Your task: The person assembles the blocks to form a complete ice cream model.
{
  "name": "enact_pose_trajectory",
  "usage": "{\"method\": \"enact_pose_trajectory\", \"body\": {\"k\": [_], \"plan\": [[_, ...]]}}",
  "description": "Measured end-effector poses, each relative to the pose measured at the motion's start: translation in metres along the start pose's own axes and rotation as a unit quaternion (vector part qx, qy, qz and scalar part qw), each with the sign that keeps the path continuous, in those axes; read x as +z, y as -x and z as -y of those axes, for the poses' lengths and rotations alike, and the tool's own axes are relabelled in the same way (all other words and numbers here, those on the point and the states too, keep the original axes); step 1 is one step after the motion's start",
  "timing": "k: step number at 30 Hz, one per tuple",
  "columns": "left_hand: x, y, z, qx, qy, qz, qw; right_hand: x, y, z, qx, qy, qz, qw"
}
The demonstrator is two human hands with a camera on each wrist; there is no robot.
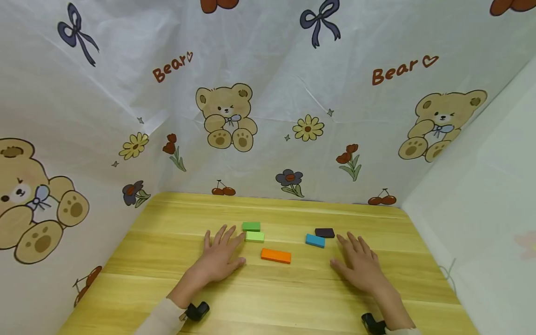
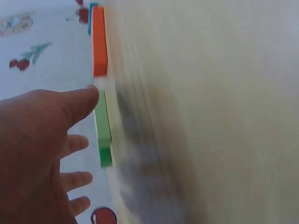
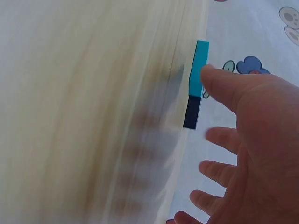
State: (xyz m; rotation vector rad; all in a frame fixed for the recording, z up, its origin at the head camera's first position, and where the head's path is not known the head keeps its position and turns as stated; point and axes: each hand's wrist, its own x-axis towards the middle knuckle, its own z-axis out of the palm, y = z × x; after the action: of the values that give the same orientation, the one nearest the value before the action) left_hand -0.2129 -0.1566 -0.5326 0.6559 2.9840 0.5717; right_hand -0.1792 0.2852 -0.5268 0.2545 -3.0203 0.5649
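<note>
In the head view my left hand [image 1: 219, 258] is spread over the left half of the table, holding nothing. Its index fingertip reaches the left end of a light green block [image 1: 255, 237]. Directly behind that lies a darker green block [image 1: 251, 226]. An orange block [image 1: 276, 256], longer than the greens, lies to the right of my left thumb. On the other side my right hand [image 1: 359, 266] has its fingers spread and grips nothing. Just left of its fingertips are a black block [image 1: 324, 233] and a blue block [image 1: 315, 240], set close together at slightly different angles.
The wood-grain table [image 1: 293, 302] ends at a back wall covered with a bear-print cloth [image 1: 268, 93]. A plain white wall [image 1: 481, 195] borders the right side, where a thin pale cord [image 1: 450, 274] hangs near the table edge. Black wrist mounts [image 1: 197, 311] sit on both wrists.
</note>
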Motion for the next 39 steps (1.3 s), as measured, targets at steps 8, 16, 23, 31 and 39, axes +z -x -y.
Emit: {"method": "enact_pose_trajectory", "body": {"k": [8,16,23,31,39], "plan": [[0.008,0.0,-0.037,0.085,0.032,0.033,0.9953,0.003,-0.003,0.015,-0.039,-0.005,-0.012,0.9991],[0.013,-0.015,-0.055,0.148,0.018,0.061,0.9869,0.004,-0.011,0.027,-0.087,-0.032,-0.008,0.9957],[0.018,-0.018,-0.055,0.165,-0.015,0.061,0.9843,0.009,-0.015,0.028,-0.105,-0.037,-0.014,0.9937],[0.018,-0.018,-0.056,0.173,-0.046,0.059,0.9821,0.012,-0.018,0.028,-0.104,-0.001,-0.001,0.9946],[0.015,-0.018,-0.059,0.178,-0.051,0.056,0.9812,0.015,-0.021,0.032,-0.104,-0.008,0.008,0.9945]]}}
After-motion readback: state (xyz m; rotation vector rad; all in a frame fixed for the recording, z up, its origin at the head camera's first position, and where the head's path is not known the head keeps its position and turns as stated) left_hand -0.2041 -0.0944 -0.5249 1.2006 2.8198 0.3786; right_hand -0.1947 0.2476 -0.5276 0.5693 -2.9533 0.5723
